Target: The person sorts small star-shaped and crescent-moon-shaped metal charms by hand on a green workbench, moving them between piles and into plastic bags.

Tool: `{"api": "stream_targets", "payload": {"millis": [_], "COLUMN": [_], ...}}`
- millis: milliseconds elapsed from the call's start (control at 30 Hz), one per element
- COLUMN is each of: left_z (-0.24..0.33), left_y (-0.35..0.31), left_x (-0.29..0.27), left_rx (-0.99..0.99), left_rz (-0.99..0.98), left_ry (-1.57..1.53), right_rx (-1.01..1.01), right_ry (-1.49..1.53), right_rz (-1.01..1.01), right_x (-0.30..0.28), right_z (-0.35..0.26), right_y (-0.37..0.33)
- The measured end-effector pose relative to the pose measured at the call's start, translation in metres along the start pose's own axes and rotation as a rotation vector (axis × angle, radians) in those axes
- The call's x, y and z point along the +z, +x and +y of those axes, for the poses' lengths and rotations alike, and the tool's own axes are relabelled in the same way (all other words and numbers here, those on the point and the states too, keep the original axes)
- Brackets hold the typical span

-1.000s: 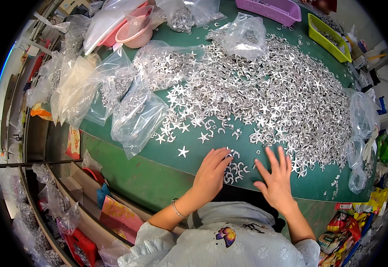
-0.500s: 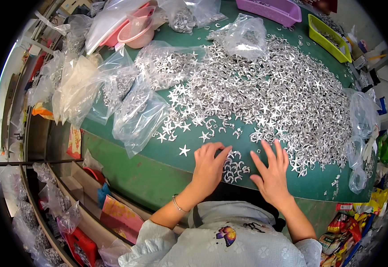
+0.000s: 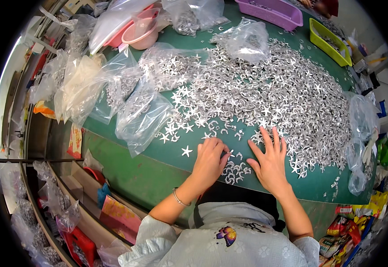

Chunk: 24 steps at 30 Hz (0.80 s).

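Observation:
Spread over the green table is a large heap of small silver metal pieces [image 3: 287,98], some star-shaped, others curved like crescents. My left hand [image 3: 209,162] is bent at the near edge, thumb and forefinger pinched together. A small silver metal piece [image 3: 231,152] shows at those fingertips; its exact shape is hard to make out. Just right of that hand lies a little group of crescent pieces [image 3: 236,172]. My right hand [image 3: 268,162] is spread open, palm down, its fingertips at the heap's near edge. A lone silver star [image 3: 186,151] lies left of my left hand.
Clear plastic bags [image 3: 142,118], some holding silver pieces, lie at the left, with another bag [image 3: 247,40] on the heap's far side. Pink basins [image 3: 141,38], a purple tray [image 3: 269,14] and a yellow-green tray [image 3: 329,42] stand farther back. Shelving [image 3: 87,204] is at lower left.
My left thumb and forefinger have closed together, and that hand has drawn slightly away from the crescent group. My right hand has reached a little forward to the heap's edge.

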<state>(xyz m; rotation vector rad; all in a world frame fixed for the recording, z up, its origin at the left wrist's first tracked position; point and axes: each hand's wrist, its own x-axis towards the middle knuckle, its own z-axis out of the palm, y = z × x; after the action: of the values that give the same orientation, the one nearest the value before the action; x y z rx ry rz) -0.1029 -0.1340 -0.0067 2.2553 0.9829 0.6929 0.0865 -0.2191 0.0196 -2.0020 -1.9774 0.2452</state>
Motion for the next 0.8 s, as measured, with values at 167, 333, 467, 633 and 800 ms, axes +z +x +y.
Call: {"api": "stream_targets", "payload": {"millis": [167, 333, 467, 633, 800], "left_z": [0.005, 0.003, -0.007, -0.013, -0.006], "left_y": [0.002, 0.002, -0.004, -0.007, -0.001], "left_x": [-0.002, -0.005, -0.014, -0.015, -0.007], "left_rx": [0.0, -0.039, -0.12, -0.172, -0.057], "left_rz": [-0.018, 0.049, 0.167, 0.307, 0.18], "left_ry": [-0.014, 0.061, 0.173, 0.232, 0.289], "right_rx": [-0.018, -0.098, -0.135, -0.163, -0.194], "right_ry": [-0.006, 0.005, 0.095, 0.124, 0.075], "right_rz": [0.086, 0.006, -0.14, -0.027, 0.006], "right_x": [0.001, 0.006, -0.013, -0.003, 0.023], "right_z": [-0.003, -0.005, -0.005, -0.012, -0.017], "right_y": [0.015, 0.024, 0.007, 0.031, 0.056]}}
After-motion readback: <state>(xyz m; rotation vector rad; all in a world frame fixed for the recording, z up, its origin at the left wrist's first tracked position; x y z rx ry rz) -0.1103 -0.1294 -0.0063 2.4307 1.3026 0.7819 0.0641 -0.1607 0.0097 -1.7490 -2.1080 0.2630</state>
